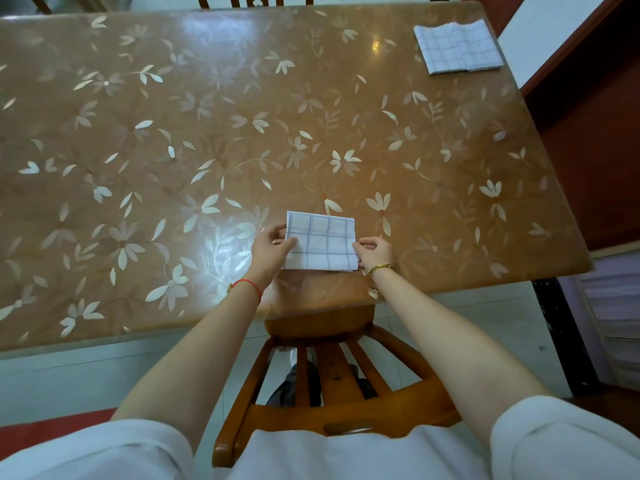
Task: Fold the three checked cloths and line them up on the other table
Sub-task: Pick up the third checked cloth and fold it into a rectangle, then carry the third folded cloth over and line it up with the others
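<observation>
The counter (104, 202) is cut off at 9 o'clock, the far chair (256, 0) at 12 o'clock; the near chair's (332, 403) seat hides under the counter.

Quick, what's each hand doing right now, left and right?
Left hand: pinches the left edge of the folded cloth.
Right hand: pinches the cloth's right edge.

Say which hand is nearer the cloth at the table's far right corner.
Right. The right hand grips the near cloth at its right edge, the left hand at its left, farther from the corner cloth.
</observation>
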`<control>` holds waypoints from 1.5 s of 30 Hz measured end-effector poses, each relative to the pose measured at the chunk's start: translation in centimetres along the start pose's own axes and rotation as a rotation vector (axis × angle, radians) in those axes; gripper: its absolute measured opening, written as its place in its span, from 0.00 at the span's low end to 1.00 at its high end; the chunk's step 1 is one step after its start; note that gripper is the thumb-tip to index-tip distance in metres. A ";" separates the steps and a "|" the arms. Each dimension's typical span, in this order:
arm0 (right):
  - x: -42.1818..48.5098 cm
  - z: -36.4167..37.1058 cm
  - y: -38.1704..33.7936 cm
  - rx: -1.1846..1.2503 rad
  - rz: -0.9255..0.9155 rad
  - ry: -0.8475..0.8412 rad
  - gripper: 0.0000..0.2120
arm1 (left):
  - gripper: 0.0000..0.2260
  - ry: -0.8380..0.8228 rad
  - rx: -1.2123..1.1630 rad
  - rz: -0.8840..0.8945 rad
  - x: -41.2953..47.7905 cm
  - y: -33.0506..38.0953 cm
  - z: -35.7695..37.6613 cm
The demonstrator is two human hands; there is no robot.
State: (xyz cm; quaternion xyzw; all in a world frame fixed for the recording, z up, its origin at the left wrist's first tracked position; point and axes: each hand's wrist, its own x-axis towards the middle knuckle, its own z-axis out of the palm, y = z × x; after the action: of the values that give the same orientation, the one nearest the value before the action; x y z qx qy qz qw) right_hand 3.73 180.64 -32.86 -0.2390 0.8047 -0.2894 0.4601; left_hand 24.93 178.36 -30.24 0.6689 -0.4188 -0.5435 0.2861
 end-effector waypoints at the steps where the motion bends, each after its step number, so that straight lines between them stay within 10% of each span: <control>1: -0.4 -0.1 0.0 0.020 0.007 -0.011 0.10 | 0.13 -0.034 0.003 0.045 -0.3 0.2 -0.2; 17: -9.4 -4.7 0.3 0.619 0.047 -0.170 0.14 | 0.10 -0.367 -0.149 0.188 -8.5 5.0 -1.7; 22: -12.2 -8.7 2.9 0.643 -0.007 -0.043 0.02 | 0.10 -0.353 -0.070 0.228 -11.5 5.6 1.1; 45: -29.2 -37.9 21.8 0.921 -0.067 0.412 0.03 | 0.10 -0.620 0.105 0.330 -35.2 5.5 27.2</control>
State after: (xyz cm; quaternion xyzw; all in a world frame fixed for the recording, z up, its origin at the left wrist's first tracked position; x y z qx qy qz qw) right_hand -18.65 224.65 -14.75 0.0252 0.6593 -0.6701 0.3401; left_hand -4.83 208.28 -15.17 0.4091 -0.6155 -0.6449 0.1945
